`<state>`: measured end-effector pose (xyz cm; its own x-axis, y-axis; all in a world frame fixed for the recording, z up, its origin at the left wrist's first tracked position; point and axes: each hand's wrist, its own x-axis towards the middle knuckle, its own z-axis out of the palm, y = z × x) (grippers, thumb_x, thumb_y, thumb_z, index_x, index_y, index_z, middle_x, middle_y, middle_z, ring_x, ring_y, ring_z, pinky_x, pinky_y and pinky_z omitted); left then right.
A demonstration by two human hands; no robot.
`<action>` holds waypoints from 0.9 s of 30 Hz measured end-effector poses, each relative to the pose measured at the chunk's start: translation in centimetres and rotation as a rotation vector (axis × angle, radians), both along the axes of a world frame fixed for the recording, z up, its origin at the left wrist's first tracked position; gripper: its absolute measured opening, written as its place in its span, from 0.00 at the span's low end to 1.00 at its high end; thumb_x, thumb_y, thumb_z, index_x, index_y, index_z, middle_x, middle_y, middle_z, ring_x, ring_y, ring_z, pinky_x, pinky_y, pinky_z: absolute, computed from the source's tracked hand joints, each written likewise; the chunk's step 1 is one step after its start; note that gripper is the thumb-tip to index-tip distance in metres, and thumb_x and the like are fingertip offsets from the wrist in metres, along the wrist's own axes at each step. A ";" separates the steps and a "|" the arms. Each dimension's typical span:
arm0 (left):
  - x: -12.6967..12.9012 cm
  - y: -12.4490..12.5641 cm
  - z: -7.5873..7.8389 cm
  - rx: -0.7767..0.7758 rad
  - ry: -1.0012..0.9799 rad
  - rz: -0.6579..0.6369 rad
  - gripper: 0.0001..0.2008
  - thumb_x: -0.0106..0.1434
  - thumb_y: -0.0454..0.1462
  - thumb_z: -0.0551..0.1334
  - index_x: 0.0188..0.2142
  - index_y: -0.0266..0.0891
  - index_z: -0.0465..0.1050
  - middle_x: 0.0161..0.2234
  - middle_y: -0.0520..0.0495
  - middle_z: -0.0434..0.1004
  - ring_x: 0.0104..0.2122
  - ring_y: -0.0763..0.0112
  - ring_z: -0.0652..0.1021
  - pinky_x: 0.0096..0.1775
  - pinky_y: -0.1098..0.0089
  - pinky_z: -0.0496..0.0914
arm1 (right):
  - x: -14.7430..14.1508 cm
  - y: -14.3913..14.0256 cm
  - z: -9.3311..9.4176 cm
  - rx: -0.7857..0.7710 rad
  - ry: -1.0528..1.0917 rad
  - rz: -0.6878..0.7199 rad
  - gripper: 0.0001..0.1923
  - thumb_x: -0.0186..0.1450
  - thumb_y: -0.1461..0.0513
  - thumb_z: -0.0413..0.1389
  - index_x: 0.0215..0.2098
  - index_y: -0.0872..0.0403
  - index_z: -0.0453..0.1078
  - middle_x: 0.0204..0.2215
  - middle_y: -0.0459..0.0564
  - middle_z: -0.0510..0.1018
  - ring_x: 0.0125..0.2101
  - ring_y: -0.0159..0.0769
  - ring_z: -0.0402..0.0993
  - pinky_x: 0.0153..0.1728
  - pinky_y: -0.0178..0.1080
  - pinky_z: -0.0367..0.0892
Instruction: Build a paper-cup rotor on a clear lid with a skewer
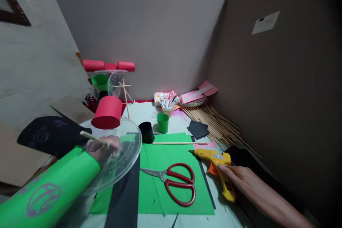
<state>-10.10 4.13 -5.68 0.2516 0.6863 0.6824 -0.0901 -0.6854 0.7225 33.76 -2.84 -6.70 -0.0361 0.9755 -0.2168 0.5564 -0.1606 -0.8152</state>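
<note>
My left hand (108, 148) is closed beneath a clear plastic disc (128, 165), seen through it. A wooden stick (92, 137) runs out from that hand over the disc. Around my left forearm is a green paper tube (53, 188) with a purple drawing. A red paper cylinder (108, 112) rests at the disc's far side, and a black curved paper piece (50, 137) juts out leftward. On the right, my right hand (237, 176) grips a yellow glue gun (213, 155), thumb on its body; the other fingers are hidden. Red-handled scissors (173, 178) lie between the hands.
Green paper sheets (152, 199) and a black strip (124, 192) cover the table's middle. Behind stand a black cup (146, 132), a green cup (162, 123) and a marker pot (168, 108). Many wooden sticks (221, 124) lie right. A stick frame (127, 96) stands back left.
</note>
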 end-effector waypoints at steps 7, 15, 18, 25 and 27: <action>0.9 -0.7 1.3 -0.047 0.004 0.010 0.09 0.67 0.50 0.64 0.38 0.60 0.85 0.17 0.54 0.68 0.18 0.68 0.67 0.20 0.64 0.67 | -3.6 2.9 4.3 0.371 -0.687 0.267 0.13 0.70 0.53 0.52 0.32 0.49 0.70 0.23 0.53 0.75 0.20 0.42 0.69 0.24 0.41 0.49; 1.0 -0.9 2.2 -0.041 0.015 0.015 0.09 0.66 0.52 0.65 0.38 0.61 0.86 0.16 0.53 0.69 0.16 0.69 0.67 0.20 0.64 0.65 | -13.7 13.9 4.5 0.705 -0.697 0.546 0.15 0.73 0.60 0.58 0.57 0.56 0.69 0.52 0.54 0.76 0.44 0.40 0.77 0.44 0.45 0.76; 0.7 -0.7 2.2 -0.024 0.010 -0.019 0.11 0.68 0.49 0.64 0.38 0.54 0.85 0.18 0.54 0.70 0.19 0.70 0.72 0.23 0.67 0.68 | -14.2 17.1 2.2 0.760 -0.678 0.573 0.12 0.73 0.57 0.60 0.50 0.56 0.73 0.42 0.50 0.79 0.37 0.36 0.78 0.39 0.42 0.78; 0.2 0.4 0.0 0.051 -0.066 -0.156 0.15 0.73 0.46 0.61 0.39 0.35 0.77 0.27 0.54 0.75 0.23 0.76 0.75 0.26 0.73 0.72 | -12.0 13.5 3.4 1.173 -0.351 0.405 0.11 0.76 0.59 0.53 0.40 0.56 0.74 0.33 0.49 0.81 0.30 0.35 0.78 0.31 0.38 0.74; 0.1 0.6 -0.9 0.044 -0.092 -0.159 0.15 0.73 0.46 0.61 0.41 0.34 0.75 0.30 0.52 0.76 0.24 0.76 0.75 0.27 0.72 0.74 | -11.5 9.9 4.9 1.297 -0.204 0.265 0.08 0.75 0.60 0.54 0.48 0.53 0.73 0.37 0.52 0.82 0.32 0.38 0.79 0.33 0.40 0.75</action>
